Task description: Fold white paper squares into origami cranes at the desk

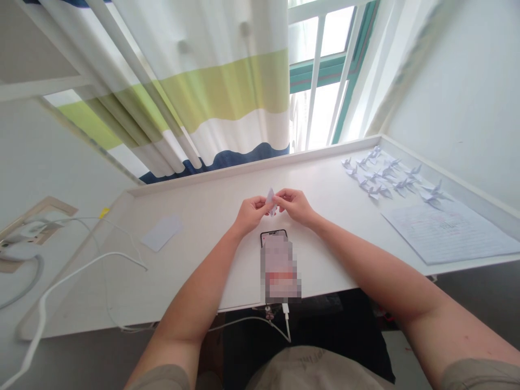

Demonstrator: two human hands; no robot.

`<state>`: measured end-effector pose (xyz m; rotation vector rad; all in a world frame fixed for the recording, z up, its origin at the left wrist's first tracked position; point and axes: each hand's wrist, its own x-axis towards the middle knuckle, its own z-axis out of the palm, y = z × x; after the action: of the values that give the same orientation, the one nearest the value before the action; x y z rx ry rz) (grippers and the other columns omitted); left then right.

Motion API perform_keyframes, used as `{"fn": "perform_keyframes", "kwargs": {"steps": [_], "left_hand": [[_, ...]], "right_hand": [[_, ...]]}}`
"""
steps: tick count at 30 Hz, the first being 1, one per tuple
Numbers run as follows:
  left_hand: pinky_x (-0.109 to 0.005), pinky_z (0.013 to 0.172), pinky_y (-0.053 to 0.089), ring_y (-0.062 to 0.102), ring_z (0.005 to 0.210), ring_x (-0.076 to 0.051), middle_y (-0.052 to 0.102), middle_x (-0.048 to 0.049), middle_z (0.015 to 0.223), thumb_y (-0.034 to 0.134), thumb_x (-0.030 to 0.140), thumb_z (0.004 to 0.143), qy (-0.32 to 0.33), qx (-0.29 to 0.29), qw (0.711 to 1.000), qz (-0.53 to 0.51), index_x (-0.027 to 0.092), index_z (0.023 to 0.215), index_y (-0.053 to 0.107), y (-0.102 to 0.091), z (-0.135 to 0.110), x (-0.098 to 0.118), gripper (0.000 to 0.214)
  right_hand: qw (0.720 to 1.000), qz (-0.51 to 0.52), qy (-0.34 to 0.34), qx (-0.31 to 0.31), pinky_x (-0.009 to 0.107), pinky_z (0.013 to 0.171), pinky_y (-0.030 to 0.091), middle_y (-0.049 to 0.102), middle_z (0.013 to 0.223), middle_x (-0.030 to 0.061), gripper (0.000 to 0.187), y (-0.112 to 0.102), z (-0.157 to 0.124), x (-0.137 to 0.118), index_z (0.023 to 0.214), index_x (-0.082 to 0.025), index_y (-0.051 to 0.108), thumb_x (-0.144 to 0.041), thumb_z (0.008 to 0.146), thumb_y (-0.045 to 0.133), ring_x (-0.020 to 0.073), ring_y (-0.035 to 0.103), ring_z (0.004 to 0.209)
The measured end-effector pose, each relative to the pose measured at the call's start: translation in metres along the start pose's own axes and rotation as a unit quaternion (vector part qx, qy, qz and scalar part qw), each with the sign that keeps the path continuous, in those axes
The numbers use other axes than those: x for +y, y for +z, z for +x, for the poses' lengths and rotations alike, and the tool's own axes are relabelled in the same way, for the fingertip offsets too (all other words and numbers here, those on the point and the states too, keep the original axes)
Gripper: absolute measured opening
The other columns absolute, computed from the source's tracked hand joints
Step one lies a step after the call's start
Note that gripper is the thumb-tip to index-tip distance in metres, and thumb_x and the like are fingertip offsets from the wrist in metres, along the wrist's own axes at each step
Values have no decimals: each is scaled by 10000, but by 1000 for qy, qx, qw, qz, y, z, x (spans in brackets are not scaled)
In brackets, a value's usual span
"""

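Between my two hands is a small piece of folded white paper (271, 198), pointed at its top, held above the middle of the white desk (211, 216). My left hand (252, 213) pinches its left side with thumb and fingers. On the other side, my right hand (296, 206) grips the right edge, fingers closed. The paper's lower part is partly hidden by my fingers. Just below the hands lies a phone (276, 260) with its screen up, partly blurred, and a white cable plugged into its near end.
Several folded paper cranes (388, 173) stand at the back right. A written sheet stack (450, 230) lies in front of them. White paper pieces (161, 233) rest at the left. A white cable (81, 271) crosses the left desk edge from a wall socket. A raised rim (211, 176) borders the back.
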<state>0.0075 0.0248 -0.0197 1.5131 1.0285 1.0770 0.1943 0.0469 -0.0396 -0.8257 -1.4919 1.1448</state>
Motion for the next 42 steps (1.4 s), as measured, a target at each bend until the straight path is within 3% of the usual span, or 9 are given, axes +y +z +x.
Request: {"fn": "perform_keyframes", "kwargs": {"steps": [7,12,16,20,35,39,42], "left_hand": [[-380,783,613,801,764,-235,801,-82,792,898,670,767,-16,0,998,-67,143,944,733,2,-2,-5,581],[-393,783,620,814,755,-251,802,-77,804,891,718,752,-30,-21,996,-79,151,967,713,4,-2,-5,632],[-385,779,617,812,759,-251,807,-79,811,911,706,733,-40,-4,996,-85,150,959,723,3,-2,-5,629],[-393,817,623,808,778,-239,802,-71,817,937,680,713,-54,-7,993,-105,145,951,740,2,-2,-4,618],[-411,855,633,794,786,-228,799,-80,845,968,567,714,-94,-11,986,-135,137,912,783,-3,-1,-3,508],[-360,760,604,790,782,-228,783,-76,810,911,451,762,-95,-12,989,-113,145,861,749,-10,-1,3,360],[-327,691,566,763,714,-209,743,-54,722,844,383,783,-95,-36,992,-79,152,802,715,-13,-2,6,266]], "right_hand": [[986,-141,-86,33,340,662,569,694,973,41,390,1,-3,-2,1189,-252,754,-531,918,777,175,655,749],[976,-176,-128,11,380,742,619,666,1060,66,329,-2,-5,-8,1237,-306,787,-502,984,713,206,671,864],[974,-181,-135,3,385,739,625,674,1059,68,294,-3,-5,-10,1190,-300,800,-496,993,703,208,676,870],[976,-177,-128,-10,366,717,609,675,994,63,260,-3,-5,-8,1101,-272,800,-486,986,708,211,675,877],[986,-150,-63,-42,364,732,580,767,1021,72,342,-6,-5,-7,1158,-259,785,-525,947,743,223,705,896],[988,-138,-57,-38,383,774,585,779,1006,63,313,-6,-6,-8,1144,-247,782,-484,945,735,221,727,903],[995,-95,-36,-17,382,758,589,781,995,54,419,-5,-5,-8,1242,-244,741,-495,909,773,216,739,869]]}}
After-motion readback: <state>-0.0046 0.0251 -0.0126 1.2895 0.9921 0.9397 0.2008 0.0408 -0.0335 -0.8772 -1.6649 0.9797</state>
